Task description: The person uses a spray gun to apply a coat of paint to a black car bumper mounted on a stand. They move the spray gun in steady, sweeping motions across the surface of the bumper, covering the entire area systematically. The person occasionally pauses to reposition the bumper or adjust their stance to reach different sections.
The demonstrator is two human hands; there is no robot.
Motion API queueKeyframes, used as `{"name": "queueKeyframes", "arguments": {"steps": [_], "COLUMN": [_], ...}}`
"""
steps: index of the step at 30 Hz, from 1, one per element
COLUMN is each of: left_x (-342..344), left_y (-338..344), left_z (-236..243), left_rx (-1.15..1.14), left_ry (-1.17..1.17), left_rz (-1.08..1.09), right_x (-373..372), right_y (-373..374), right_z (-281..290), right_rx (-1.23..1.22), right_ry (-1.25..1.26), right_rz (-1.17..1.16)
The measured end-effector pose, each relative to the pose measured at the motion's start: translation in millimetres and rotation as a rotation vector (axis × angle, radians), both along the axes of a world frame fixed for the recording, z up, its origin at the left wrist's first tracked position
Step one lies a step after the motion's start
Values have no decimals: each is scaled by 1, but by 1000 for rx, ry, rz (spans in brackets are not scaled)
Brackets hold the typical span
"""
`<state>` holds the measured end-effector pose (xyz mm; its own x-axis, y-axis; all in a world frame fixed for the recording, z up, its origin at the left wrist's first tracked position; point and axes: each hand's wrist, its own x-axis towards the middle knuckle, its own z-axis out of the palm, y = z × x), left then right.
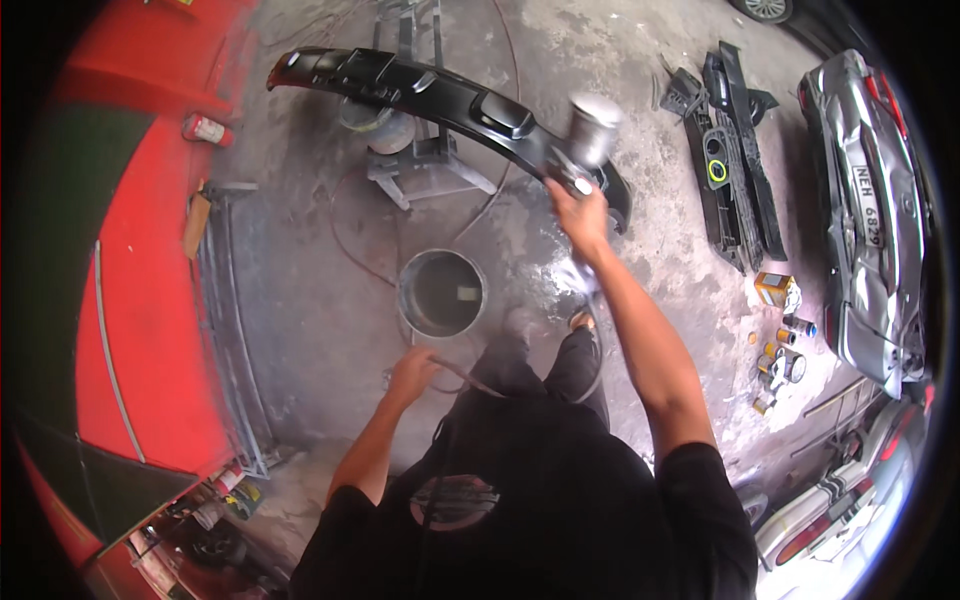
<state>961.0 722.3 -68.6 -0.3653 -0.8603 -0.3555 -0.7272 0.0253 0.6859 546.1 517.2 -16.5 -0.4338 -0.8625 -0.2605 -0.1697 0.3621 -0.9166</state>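
Observation:
My right hand [582, 218] is closed round the handle of a spray gun [594, 130] with a silver cup on top. The gun is at the right end of a long, curved, glossy black bumper [430, 103]; whether they touch I cannot tell. A grey metal stand [415, 178] is beneath the bumper. Lower left, my left hand [412, 376] is closed on a dark air hose [462, 375], which loops in front of my legs. Just beyond that hand, a round bucket [403, 290] stands on the floor with a small pale block inside.
Red vehicle bodywork [150, 330] lines the left side. Dark car parts [735, 170] and a silver bumper [868, 215] lie at right. Several cans [780, 360] stand near them, beside a yellow tin [776, 290]. A thin hose [350, 258] crosses the concrete floor [640, 280].

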Motion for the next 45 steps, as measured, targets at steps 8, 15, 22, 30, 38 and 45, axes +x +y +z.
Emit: {"name": "queueKeyframes", "arguments": {"steps": [8,15,22,30,38,45], "left_x": [6,-81,-162,-367,-555,-677], "left_y": [30,4,-12,39,122,86], "left_z": [-20,-2,-42,-72,-105,-140], "left_rx": [-143,-219,-389,8,485,746], "left_ry": [54,-13,-202,-9,521,977], "left_rz": [194,107,43,287,598,868], "right_x": [73,-59,-269,-459,-504,-467], "right_y": [-97,-31,16,21,-76,-193], "right_z": [106,180,247,316,330,304], "right_rx": [-278,-157,-26,-173,-215,-261], "right_ry": [-249,-3,197,301,301,339], "right_rz": [502,648,544,530,797,1079]}}
